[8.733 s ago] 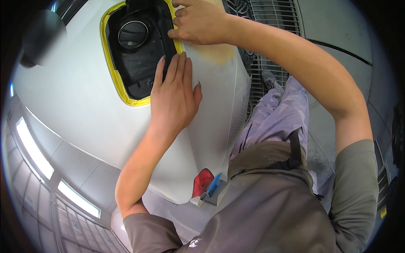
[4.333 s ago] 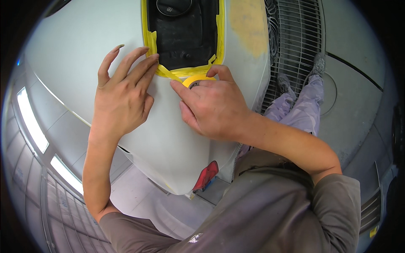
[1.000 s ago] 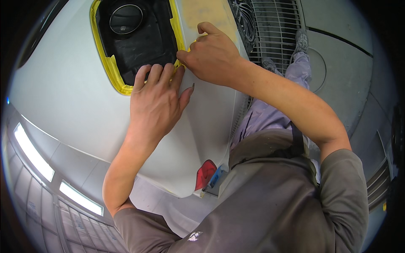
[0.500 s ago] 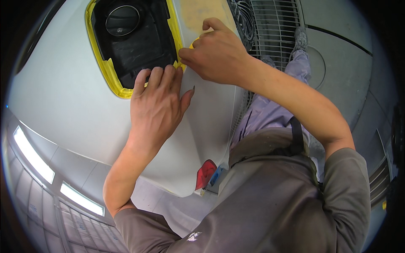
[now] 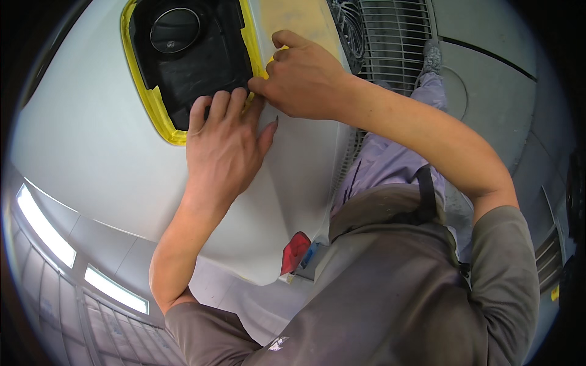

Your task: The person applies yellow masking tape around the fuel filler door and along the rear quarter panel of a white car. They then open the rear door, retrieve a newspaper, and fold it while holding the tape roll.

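Yellow masking tape runs round the edge of a black fuel filler recess in a pale car body panel. Inside the recess sits a round black fuel cap. My left hand lies over the recess's near edge, its fingers stretched out and slightly bent onto the taped rim. Beside it, at the near right corner, my right hand is closed, thumb and finger pinching the masking tape. A bit of yellow shows behind its knuckles; most of what it holds is hidden by the hand.
A tan sanded-looking patch lies on the panel beyond my right hand. Farther right are a wheel and a metal floor grating, with my shoe at the grating's edge. A red tail light is near my body.
My right hand has shifted slightly left, closer to my left fingers at the recess's corner. My left hand has stayed nearly in place on the rim.
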A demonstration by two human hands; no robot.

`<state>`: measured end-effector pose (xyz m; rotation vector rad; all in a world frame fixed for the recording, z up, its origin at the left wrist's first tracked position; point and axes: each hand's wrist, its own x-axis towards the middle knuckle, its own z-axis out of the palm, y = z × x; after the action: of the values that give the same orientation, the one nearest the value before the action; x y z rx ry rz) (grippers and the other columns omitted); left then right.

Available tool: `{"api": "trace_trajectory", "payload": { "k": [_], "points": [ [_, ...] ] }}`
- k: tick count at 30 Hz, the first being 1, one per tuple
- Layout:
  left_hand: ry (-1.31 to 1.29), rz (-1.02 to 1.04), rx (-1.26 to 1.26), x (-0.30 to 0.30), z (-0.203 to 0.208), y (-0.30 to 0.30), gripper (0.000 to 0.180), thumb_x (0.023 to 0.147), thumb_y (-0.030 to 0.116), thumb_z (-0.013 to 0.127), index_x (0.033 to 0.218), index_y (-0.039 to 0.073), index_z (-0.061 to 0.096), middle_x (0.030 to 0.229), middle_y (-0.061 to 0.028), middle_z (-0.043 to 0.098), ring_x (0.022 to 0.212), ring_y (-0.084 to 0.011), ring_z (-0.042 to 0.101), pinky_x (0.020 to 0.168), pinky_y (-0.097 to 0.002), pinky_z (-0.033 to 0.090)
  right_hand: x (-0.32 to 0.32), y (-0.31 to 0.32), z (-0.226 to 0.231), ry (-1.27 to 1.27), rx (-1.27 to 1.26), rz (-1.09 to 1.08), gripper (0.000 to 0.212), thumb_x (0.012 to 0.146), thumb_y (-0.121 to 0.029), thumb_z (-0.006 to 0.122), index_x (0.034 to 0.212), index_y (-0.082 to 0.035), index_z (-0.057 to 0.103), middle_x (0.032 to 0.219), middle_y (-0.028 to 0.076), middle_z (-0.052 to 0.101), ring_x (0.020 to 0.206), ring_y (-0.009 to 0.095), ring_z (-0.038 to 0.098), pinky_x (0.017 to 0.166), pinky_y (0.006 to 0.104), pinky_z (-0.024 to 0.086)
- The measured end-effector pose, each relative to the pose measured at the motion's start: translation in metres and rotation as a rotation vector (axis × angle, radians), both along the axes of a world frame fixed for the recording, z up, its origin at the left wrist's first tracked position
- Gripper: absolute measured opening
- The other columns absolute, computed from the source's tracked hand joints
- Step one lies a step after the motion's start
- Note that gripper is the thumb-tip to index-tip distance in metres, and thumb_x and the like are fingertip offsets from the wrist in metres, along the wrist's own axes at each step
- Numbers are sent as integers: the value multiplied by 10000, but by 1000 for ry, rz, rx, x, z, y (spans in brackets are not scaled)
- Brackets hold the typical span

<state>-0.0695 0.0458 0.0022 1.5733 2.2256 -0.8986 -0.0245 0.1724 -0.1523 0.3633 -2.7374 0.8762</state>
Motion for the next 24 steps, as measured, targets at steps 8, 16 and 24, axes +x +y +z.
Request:
{"api": "trace_trajectory", "payload": {
  "k": [8, 16, 24],
  "points": [
    [12, 77, 44, -8, -3, 7, 298, 1018, 313, 631, 1210, 155, 796, 1191, -62, 605, 1150, -236, 554, 1098, -417, 335, -12, 52, -19, 401, 165, -121, 169, 978, -296, 625, 1087, -215, 726, 779, 21, 755, 747, 190, 740, 1089, 380, 406],
    [-15, 26, 52, -1, -6, 8, 376, 1017, 336, 633, 1298, 104, 723, 1349, -40, 630, 1313, -248, 533, 1177, -441, 309, -49, 54, -22, 462, 59, 48, 122, 858, -235, 614, 816, -140, 679, 693, 76, 702, 722, 232, 713, 1022, 406, 425],
    [-3, -50, 55, -5, -5, 5, 405, 994, 358, 642, 1254, 58, 722, 1352, -24, 677, 1334, -211, 545, 1247, -447, 272, -45, 39, -5, 298, 78, -54, 118, 907, -256, 631, 896, -158, 696, 713, 58, 715, 715, 231, 720, 1027, 416, 421]
  ]
}}
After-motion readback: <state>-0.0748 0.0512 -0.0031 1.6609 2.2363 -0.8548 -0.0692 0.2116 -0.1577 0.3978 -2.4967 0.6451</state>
